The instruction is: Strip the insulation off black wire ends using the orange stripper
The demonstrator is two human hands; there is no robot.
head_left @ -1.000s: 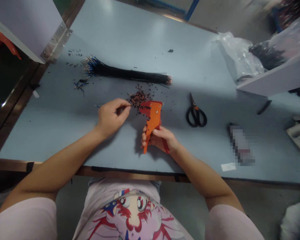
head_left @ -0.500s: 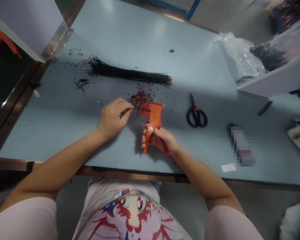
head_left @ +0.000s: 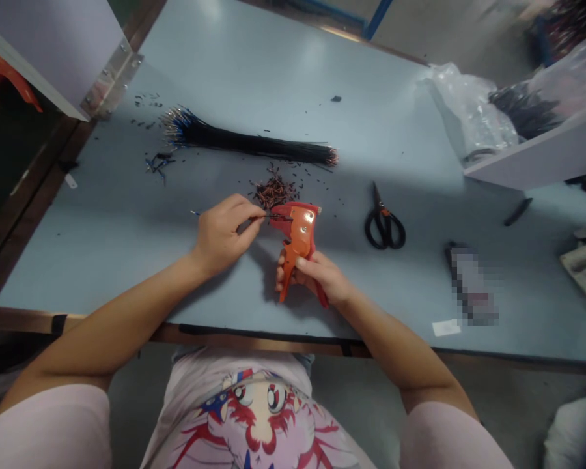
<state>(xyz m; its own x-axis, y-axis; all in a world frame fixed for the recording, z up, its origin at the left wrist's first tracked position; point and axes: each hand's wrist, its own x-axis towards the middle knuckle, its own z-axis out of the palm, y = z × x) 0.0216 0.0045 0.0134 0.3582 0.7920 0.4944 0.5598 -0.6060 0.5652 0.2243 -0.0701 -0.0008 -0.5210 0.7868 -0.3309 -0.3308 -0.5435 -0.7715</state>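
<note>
My left hand (head_left: 228,228) pinches a thin black wire (head_left: 267,215) near its end. The wire's tip reaches the jaws of an orange and red wire stripper (head_left: 301,228); how deep it sits inside cannot be made out. Its other end, with a blue-and-metal tip, shows behind the hand. My right hand (head_left: 317,277) is wrapped around the stripper's handles, which stand apart. Just beyond the jaws lies a pile of short black and copper scraps (head_left: 275,190). Further back rests a bundle of black wires (head_left: 254,143), with blue and metal tips on the left and copper ends on the right.
Black-handled scissors (head_left: 385,225) lie to the right, then a blurred-out object (head_left: 473,283) and a white label (head_left: 446,327). Small blue and black scraps (head_left: 159,164) are scattered at the left. Plastic bags (head_left: 478,111) sit behind a panel at the far right.
My left hand has shifted slightly right, bringing the wire further toward the stripper's jaws. The stripper has tilted a little in my right hand.
</note>
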